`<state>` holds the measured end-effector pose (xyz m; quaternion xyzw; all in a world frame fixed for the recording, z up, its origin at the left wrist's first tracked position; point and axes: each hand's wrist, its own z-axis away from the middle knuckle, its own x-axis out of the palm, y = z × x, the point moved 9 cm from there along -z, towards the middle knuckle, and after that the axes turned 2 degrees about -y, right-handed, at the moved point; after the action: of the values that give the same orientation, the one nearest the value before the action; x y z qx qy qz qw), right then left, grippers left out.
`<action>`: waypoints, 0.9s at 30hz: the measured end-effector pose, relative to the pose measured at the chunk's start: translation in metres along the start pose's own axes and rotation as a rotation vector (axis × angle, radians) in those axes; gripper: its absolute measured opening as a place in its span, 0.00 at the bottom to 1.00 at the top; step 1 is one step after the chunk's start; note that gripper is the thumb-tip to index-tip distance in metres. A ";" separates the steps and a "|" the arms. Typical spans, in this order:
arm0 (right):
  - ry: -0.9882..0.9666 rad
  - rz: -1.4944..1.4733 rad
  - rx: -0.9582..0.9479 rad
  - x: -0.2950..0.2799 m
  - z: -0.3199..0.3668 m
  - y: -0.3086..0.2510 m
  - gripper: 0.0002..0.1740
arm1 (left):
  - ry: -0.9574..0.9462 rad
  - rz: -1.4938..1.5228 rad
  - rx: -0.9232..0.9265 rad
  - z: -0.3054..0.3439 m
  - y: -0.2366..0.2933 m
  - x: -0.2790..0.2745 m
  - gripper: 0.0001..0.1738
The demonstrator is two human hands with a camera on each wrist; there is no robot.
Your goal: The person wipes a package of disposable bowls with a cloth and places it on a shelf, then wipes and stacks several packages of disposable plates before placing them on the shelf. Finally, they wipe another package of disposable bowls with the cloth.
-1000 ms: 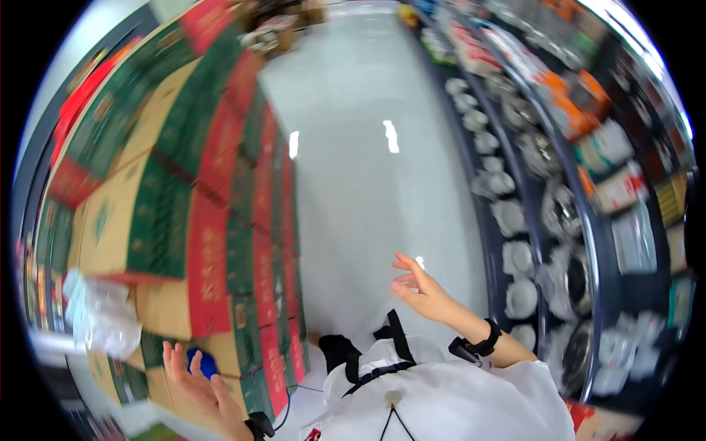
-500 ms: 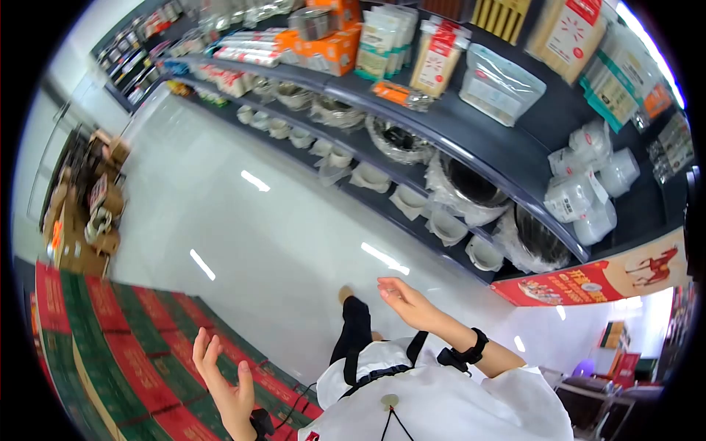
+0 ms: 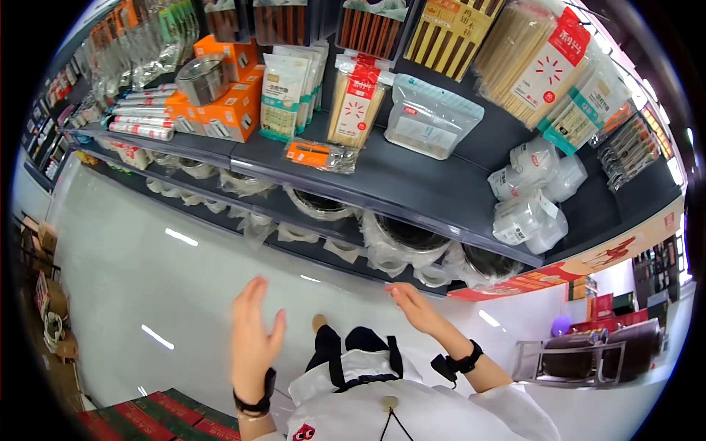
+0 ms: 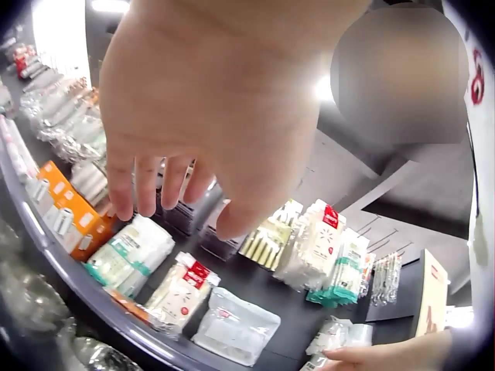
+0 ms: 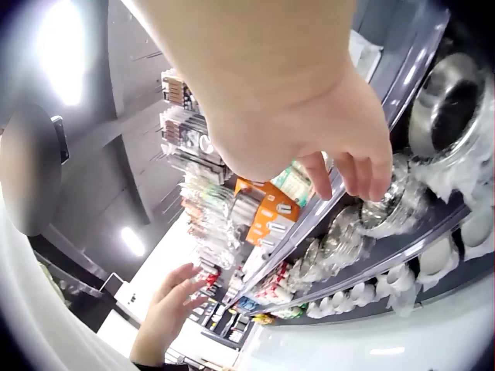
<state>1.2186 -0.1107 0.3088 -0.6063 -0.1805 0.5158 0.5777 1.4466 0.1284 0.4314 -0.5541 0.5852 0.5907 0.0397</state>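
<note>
My left hand is held up in front of the body with its fingers extended, the thumb apart and nothing in it. Loosely bent, the fingers of my right hand are likewise around nothing. Both hover over the floor before a dark shelf. On its top board stand a white pouch, a pack of thin sticks with a red label, and an orange-labelled packet. Wrapped stacks of clear cups lie to the right. In the left wrist view, the left palm hides part of the shelf.
Plastic-wrapped metal basins line the lower shelf. Orange boxes and a metal pot stand at the left, with chopstick packs hanging above. Red and green cartons are at lower left; chairs stand at right.
The view has swung right, from the aisle and stacked cartons to facing the shelf. The left hand has come up and inward, toward the right hand. Neither hand has picked anything up.
</note>
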 end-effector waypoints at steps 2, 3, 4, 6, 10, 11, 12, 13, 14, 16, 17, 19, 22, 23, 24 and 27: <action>0.093 -0.142 0.077 -0.011 -0.017 0.024 0.25 | -0.042 -0.047 0.133 -0.033 0.027 0.020 0.32; 0.108 -0.191 0.130 -0.015 -0.025 0.029 0.24 | -0.135 0.040 0.191 -0.047 0.043 0.034 0.30; 0.117 -0.191 0.138 -0.021 -0.032 0.030 0.24 | -0.229 0.127 0.247 -0.055 0.056 0.048 0.29; 0.172 -0.192 0.112 -0.039 -0.048 0.031 0.25 | -0.251 0.189 0.275 -0.069 0.060 0.059 0.26; 0.235 -0.095 0.015 -0.122 -0.091 0.019 0.28 | -0.235 0.123 0.180 -0.076 0.029 0.066 0.25; 0.336 -0.195 0.069 -0.157 -0.099 0.006 0.30 | -0.191 0.085 0.148 -0.076 0.019 0.062 0.24; 0.421 -0.224 0.049 -0.196 -0.111 0.010 0.33 | -0.171 0.074 0.135 -0.075 0.012 0.059 0.24; 0.548 -0.316 0.047 -0.230 -0.123 0.014 0.35 | -0.160 0.050 0.073 -0.072 0.002 0.058 0.24; 0.626 -0.364 0.020 -0.264 -0.137 0.026 0.36 | -0.154 0.028 0.012 -0.068 -0.006 0.057 0.24; 0.660 -0.403 -0.013 -0.314 -0.171 0.031 0.37 | -0.104 0.014 -0.066 -0.060 -0.013 0.056 0.24; 0.674 -0.385 -0.062 -0.335 -0.191 0.039 0.38 | -0.062 0.008 -0.133 -0.057 -0.017 0.055 0.25; 0.681 -0.373 -0.115 -0.370 -0.232 0.061 0.39 | -0.038 0.005 -0.178 -0.057 -0.015 0.061 0.25; 0.738 -0.294 0.068 -0.409 -0.276 0.087 0.43 | -0.003 -0.013 -0.237 -0.065 0.000 0.071 0.25; 0.688 -0.310 0.084 -0.413 -0.290 0.091 0.44 | 0.006 -0.031 -0.242 -0.070 0.007 0.074 0.25; 0.641 -0.327 0.099 -0.414 -0.300 0.091 0.45 | 0.009 -0.038 -0.248 -0.075 0.013 0.079 0.25; 0.545 -0.351 -0.064 -0.406 -0.320 0.083 0.43 | -0.007 -0.013 -0.287 -0.094 0.029 0.099 0.23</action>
<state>1.2904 -0.6283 0.3408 -0.6997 -0.1373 0.2209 0.6654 1.4456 -0.0091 0.4083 -0.5558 0.4911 0.6699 -0.0339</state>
